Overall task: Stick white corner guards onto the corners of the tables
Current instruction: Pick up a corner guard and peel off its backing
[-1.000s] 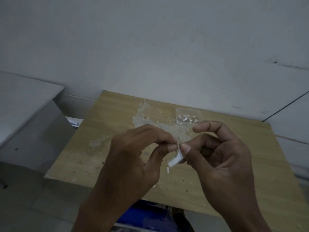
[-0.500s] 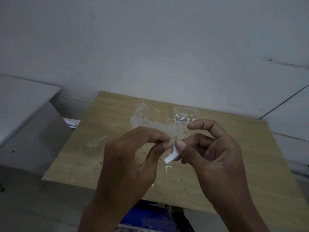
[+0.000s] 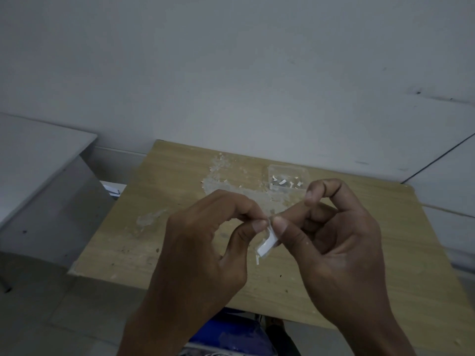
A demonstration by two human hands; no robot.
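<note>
Right hand index lifted; both hands pinch corner guard.

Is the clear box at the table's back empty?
Not empty: small white pieces lie inside the clear box on the wooden table.

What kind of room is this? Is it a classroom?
Maybe a classroom or a plain workroom; I can't be sure. A worn wooden table stands against a bare white wall, with a grey desk beside it and a small clear box of white bits.
</note>
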